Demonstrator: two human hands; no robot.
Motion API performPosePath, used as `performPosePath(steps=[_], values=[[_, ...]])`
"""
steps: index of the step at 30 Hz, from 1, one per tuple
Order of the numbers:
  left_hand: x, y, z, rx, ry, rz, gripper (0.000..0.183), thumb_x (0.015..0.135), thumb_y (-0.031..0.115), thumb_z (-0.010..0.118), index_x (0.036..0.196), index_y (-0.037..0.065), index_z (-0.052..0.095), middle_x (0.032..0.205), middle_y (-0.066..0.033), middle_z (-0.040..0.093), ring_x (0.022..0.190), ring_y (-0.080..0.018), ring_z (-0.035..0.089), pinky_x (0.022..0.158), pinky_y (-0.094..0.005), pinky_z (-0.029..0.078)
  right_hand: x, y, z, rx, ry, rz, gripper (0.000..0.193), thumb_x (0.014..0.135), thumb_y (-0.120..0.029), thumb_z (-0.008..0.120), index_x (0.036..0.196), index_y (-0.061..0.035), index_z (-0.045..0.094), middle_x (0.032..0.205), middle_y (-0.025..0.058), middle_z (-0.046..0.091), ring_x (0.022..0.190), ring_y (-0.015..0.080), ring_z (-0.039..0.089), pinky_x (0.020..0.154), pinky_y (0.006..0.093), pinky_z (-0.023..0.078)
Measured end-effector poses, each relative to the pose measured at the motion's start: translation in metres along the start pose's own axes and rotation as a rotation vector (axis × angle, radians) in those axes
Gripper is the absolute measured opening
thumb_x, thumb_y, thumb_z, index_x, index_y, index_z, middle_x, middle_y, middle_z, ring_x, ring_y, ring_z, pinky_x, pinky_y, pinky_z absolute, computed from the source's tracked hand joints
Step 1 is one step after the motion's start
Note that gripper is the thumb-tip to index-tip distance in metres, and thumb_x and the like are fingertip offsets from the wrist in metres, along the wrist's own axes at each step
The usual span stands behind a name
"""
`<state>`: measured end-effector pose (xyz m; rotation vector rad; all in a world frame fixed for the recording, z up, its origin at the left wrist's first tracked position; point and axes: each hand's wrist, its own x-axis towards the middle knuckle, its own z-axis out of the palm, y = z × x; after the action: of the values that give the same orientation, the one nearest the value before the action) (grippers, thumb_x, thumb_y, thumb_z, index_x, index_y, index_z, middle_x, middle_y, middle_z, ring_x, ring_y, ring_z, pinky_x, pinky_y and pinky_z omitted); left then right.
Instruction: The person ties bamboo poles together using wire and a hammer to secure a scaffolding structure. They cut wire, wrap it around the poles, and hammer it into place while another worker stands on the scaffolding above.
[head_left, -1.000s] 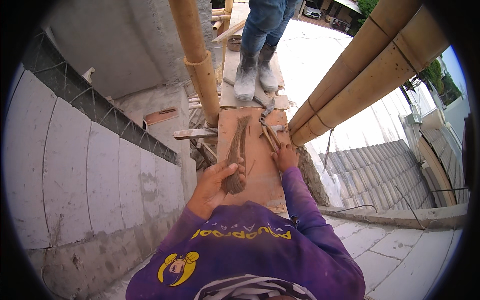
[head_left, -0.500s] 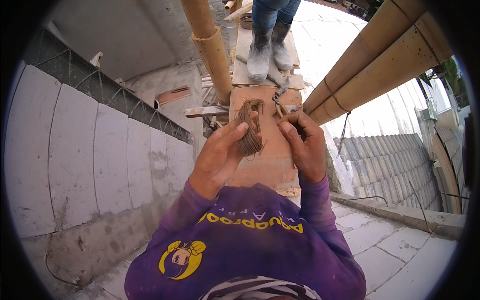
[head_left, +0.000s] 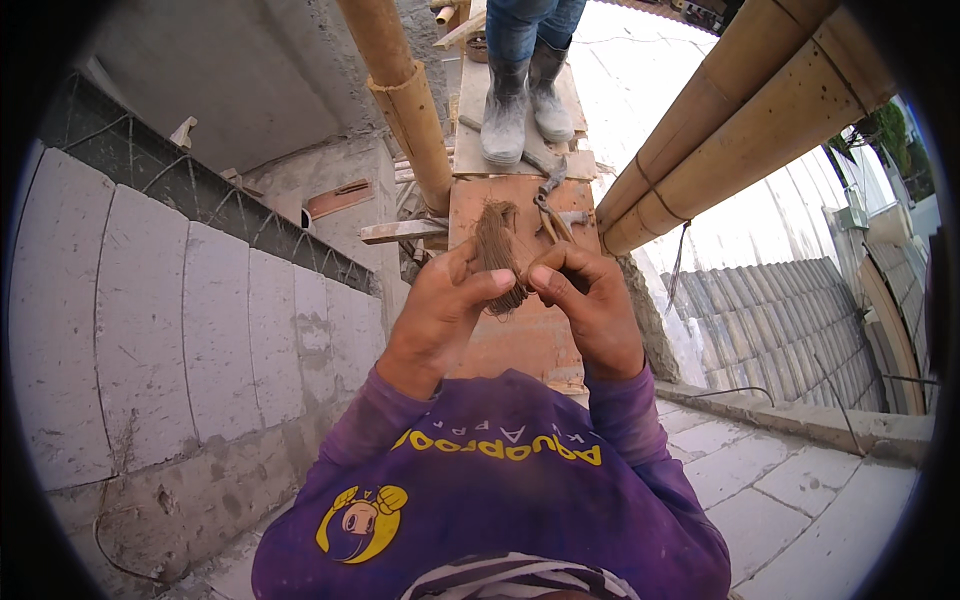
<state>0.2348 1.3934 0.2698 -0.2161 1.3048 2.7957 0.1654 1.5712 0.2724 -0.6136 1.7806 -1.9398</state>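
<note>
A bundle of thin brown tie wire (head_left: 494, 245) rests upright in my left hand (head_left: 440, 312), thumb across its near end and fingers behind it. My right hand (head_left: 590, 305) is closed in a pinch at the bundle's right edge, where a fine wire strand seems to run between thumb and forefinger. Just beyond my right hand are pincers (head_left: 547, 208) with tan handles; whether they lie on the board or touch my fingers I cannot tell. A metal tool head, partly hidden (head_left: 574, 217), shows beside them.
Below my hands runs a narrow wooden plank walkway (head_left: 490, 352). Someone in grey rubber boots (head_left: 505, 115) stands farther along it. Bamboo poles (head_left: 740, 130) rise at right, another bamboo pole (head_left: 415, 125) at left. A pale block wall (head_left: 215, 310) borders the left side.
My right hand has moved left, in to the wire bundle, and now pinches at its edge. My left thumb has come down over the bundle.
</note>
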Motion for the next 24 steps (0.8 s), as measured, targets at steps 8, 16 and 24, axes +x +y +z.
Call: performPosePath(steps=[8,16,24], values=[[0.0,0.005,-0.007,0.044,-0.024,-0.02,0.057,0.094,0.013,0.067,0.143,-0.007,0.047,0.128,-0.0107,0.062,0.118,-0.0176,0.059,0.102,-0.0335,0.046,-0.005,-0.005,0.01,-0.268,0.022,-0.099,0.012,0.092,-0.008,0.073,0.097,0.001,0.069,0.087,0.0035,0.067,0.076,0.0095,0.057,0.07,0.0272,0.046],[-0.001,0.002,-0.007,0.069,-0.003,-0.008,0.06,0.093,0.017,0.067,0.144,-0.007,0.046,0.129,-0.011,0.06,0.12,-0.0196,0.059,0.105,-0.0346,0.045,-0.002,0.004,0.01,-0.097,0.044,-0.061,0.014,0.089,-0.008,0.075,0.099,-0.0001,0.069,0.087,0.0032,0.067,0.077,0.0101,0.059,0.07,0.0271,0.045],[-0.002,-0.003,-0.011,0.082,0.02,0.006,0.061,0.092,0.018,0.066,0.144,-0.007,0.047,0.128,-0.0112,0.061,0.118,-0.0193,0.06,0.103,-0.0345,0.047,0.0,0.009,0.008,0.15,-0.068,0.07,0.011,0.093,-0.013,0.067,0.095,-0.0014,0.066,0.093,0.0022,0.064,0.089,0.0102,0.059,0.082,0.0271,0.047]])
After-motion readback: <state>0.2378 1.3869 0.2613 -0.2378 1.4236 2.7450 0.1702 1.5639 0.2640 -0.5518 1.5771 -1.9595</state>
